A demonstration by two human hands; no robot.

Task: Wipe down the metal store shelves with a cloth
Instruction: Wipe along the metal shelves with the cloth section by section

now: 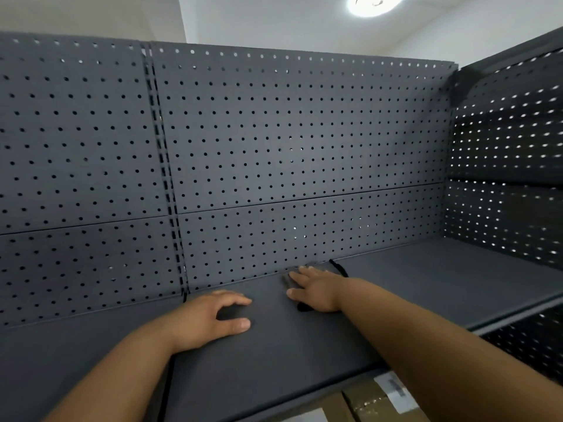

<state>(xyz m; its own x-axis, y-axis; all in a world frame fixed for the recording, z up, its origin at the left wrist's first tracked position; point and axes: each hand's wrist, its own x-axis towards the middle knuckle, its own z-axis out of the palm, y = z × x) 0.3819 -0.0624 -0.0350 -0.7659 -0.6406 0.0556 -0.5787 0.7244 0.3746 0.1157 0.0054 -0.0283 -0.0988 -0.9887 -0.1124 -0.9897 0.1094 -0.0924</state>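
metal shelf (426, 284): dark grey, flat, matt, running the full width of the bay at about chest level to the person, made of panels set side by side with a black seam (339, 268) between two of them towards the back. left hand (207, 319): resting on the shelf top near the front, fingers arched and spread, fingertips (243, 300) and thumb (240, 324) touching the metal, nothing held in it that i can see. right hand (316, 289): further back, laid flat with straight fingers pressed on the shelf close to where it meets the back panel (289, 132); the two hands are apart, with bare shelf between them. dark patch (302, 306): small, black, just at the heel of the right hand; i cannot tell whether it is a cloth or a gap in the shelf. back panel: grey perforated metal, upright, in upper and lower sections. slotted upright (166, 178): a vertical strip dividing the back panel into two bays. side panel (502, 178): perforated, at the right end, light showing through its holes. ceiling lamp (376, 3): round, lit, above the unit. cardboard boxes (374, 405): brown, below the shelf's front edge, one with a white label (396, 391), print too blurred to read.
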